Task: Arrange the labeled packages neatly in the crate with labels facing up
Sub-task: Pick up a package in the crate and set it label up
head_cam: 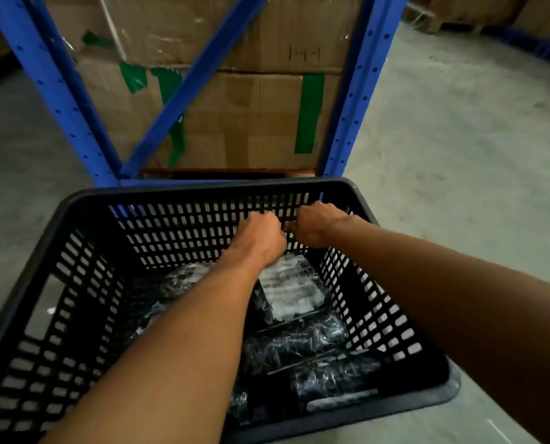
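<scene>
A black slotted crate stands on the floor in front of me. Several dark plastic-wrapped packages lie on its bottom. One package at the far right shows a white label facing up. Both my arms reach into the crate toward its far wall. My left hand is curled just above the far edge of the labeled package. My right hand is curled beside it, close to the far wall. The fingers of both hands are turned away from me, so what they hold, if anything, is hidden.
A blue metal rack with a diagonal brace stands right behind the crate, filled with stacked cardboard boxes patched with green tape. Grey concrete floor spreads to the left and right. More boxes sit at the far right.
</scene>
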A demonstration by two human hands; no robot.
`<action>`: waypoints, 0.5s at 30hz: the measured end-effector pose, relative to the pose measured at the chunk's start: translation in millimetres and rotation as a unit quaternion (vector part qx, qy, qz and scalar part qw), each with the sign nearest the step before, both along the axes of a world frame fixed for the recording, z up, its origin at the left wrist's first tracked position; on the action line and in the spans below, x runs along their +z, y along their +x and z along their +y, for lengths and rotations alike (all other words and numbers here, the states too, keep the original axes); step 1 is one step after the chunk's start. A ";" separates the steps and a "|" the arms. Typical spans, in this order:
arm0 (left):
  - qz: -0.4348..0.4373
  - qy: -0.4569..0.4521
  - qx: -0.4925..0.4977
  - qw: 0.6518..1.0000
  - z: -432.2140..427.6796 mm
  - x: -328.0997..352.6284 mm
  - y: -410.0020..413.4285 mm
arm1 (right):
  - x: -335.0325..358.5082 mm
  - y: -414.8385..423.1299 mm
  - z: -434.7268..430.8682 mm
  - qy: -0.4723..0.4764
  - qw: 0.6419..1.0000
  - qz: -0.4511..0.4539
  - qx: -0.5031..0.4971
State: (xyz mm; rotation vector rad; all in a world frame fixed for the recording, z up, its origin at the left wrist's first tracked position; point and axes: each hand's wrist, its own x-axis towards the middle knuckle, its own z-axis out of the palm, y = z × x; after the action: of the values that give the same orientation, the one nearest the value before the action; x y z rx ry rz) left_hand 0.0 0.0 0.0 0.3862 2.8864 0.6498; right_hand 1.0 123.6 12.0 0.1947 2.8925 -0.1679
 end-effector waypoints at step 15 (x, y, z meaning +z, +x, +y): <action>-0.264 -0.203 -0.028 0.943 12.5 -91.1 -0.8 | -123.2 -1.6 6.2 -0.101 0.974 -0.146 -0.143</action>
State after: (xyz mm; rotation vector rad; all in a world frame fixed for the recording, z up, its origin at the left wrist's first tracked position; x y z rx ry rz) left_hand -0.8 12.5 -91.1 0.1935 2.3935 0.1061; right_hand -0.6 129.8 -111.2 0.5495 2.5220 -0.4407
